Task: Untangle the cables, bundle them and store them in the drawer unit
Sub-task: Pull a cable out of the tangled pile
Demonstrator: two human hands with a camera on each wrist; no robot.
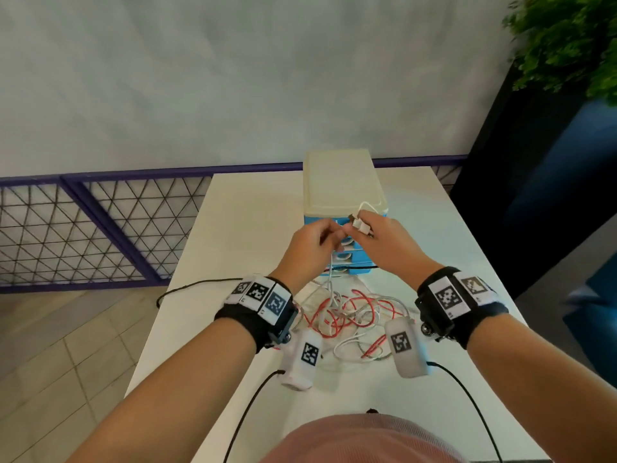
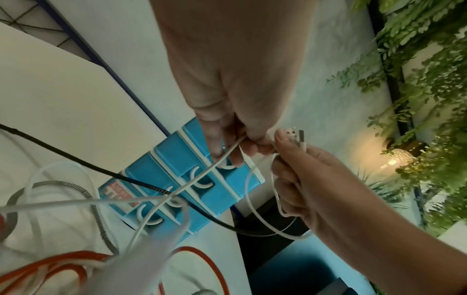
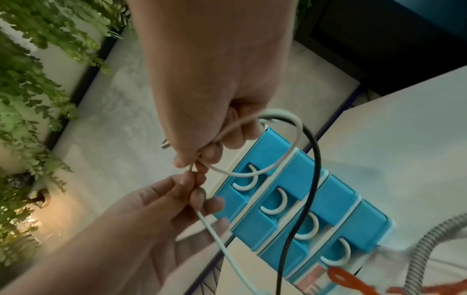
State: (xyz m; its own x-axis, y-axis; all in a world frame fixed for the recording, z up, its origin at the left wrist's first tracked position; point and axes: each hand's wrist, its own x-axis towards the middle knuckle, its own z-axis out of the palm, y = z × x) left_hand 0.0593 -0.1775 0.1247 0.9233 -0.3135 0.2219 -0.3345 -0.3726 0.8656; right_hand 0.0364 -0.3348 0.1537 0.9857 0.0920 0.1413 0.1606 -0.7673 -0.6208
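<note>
Both hands are raised in front of the blue drawer unit (image 1: 337, 185), whose several drawers are closed. My right hand (image 1: 359, 225) grips the plug end (image 1: 360, 225) of a white cable, with a short loop (image 3: 278, 159) curling out of the fist. Close beside it, my left hand (image 1: 337, 233) pinches the same white cable (image 1: 330, 272) between thumb and fingertips (image 2: 250, 143). From there the cable drops to a tangle of red, white and spring-wrapped cables (image 1: 350, 312) on the white table (image 1: 240, 228).
A black cable (image 1: 360, 268) lies across the foot of the drawer unit and runs off the table's left edge. Black leads hang from both wrist devices. A purple mesh railing (image 1: 100, 228) stands to the left, a dark planter with a green plant (image 1: 567, 45) to the right.
</note>
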